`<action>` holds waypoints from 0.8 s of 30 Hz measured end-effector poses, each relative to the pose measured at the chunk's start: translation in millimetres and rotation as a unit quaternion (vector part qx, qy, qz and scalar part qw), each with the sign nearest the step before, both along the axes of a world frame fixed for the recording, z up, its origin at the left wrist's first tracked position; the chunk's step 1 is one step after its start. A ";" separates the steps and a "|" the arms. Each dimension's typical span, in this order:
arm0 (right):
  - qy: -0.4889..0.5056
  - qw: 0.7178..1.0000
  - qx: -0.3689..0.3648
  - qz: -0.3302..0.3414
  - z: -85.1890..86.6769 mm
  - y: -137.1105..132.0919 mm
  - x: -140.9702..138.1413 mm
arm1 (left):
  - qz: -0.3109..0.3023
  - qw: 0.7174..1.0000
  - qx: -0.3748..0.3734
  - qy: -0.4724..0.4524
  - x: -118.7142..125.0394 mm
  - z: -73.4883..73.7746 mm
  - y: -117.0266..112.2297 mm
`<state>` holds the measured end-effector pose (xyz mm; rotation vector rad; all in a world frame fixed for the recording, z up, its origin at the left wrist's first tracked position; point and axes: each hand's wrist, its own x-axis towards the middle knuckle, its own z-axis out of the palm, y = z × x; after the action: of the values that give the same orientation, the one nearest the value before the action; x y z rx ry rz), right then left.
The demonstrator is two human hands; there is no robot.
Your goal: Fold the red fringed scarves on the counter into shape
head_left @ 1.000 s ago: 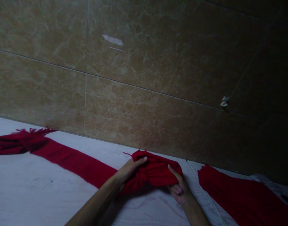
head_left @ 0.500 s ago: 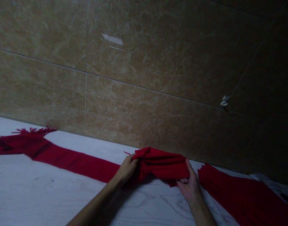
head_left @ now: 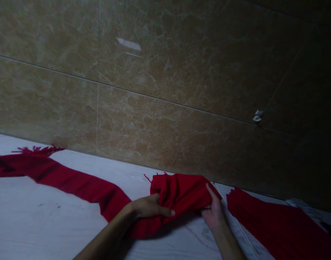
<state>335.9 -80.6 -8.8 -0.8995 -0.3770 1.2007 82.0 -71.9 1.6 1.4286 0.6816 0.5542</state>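
Note:
A long red scarf [head_left: 75,184] with fringe at its far-left end stretches across the white wood-grain surface. Its near portion is bunched and folded between my two hands. My left hand [head_left: 150,208] grips the cloth at the lower left of the bunch, thumb lying on top and the other fingers hidden. On the right, my right hand [head_left: 214,211] holds the edge of the folded part, with fingers partly under the fabric. A few fringe threads stick out at the top left of the bunch.
A second red piece of cloth [head_left: 279,224] lies to the right of my right hand. The white surface [head_left: 59,224] ends at a brown marbled tile area [head_left: 154,119]. A small white object [head_left: 258,115] sits on the tiles at right. Light is dim.
My left hand has moved down and to the right along the scarf, pulling its near stretch downward into a bend. My right hand has shifted only slightly, still holding the cloth.

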 end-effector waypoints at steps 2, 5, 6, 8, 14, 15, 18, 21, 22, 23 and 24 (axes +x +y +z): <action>-0.007 0.999 0.017 0.034 2.7 -1.7 -2.4 | -0.035 0.999 -0.017 0.029 2.2 -1.8 -0.2; -0.042 0.993 0.043 0.106 1.7 -6.0 -10.2 | 0.002 0.997 -0.019 -0.071 8.0 0.9 0.1; -0.067 0.987 0.031 0.145 -0.7 -7.4 -13.1 | 0.022 0.992 -0.020 -0.119 10.0 2.9 0.4; -0.138 0.960 -0.016 0.243 -8.3 -9.9 -18.6 | 0.063 0.977 -0.023 -0.200 13.3 7.1 1.0; -0.247 0.893 0.022 0.377 -24.8 -17.1 -30.8 | 0.007 0.966 -0.077 -0.248 18.2 6.7 -4.7; -0.243 0.894 0.027 0.375 -24.2 -17.6 -32.1 | -0.003 0.966 -0.096 -0.239 19.1 4.8 -6.4; -0.233 0.919 0.046 0.315 -21.3 -15.3 -33.9 | 0.033 0.971 -0.128 -0.198 23.8 -1.0 -10.4; -0.235 0.941 0.060 0.238 -22.4 -7.4 -31.6 | 0.083 0.981 -0.091 -0.153 30.7 -5.6 -10.8; -0.235 0.945 0.059 0.218 -23.4 -4.6 -30.1 | 0.086 0.984 -0.069 -0.143 32.5 -7.0 -9.6; -0.232 0.950 0.056 0.199 -24.1 -2.1 -28.5 | 0.096 0.985 -0.040 -0.136 33.6 -8.4 -7.7; -0.223 0.956 0.054 0.183 -24.1 -0.2 -26.8 | 0.118 0.985 -0.004 -0.126 33.6 -9.8 -4.9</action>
<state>309.1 -80.9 -32.9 -1.0334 -1.0000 1.2900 115.6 -76.8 -8.1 1.2505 0.6509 0.9010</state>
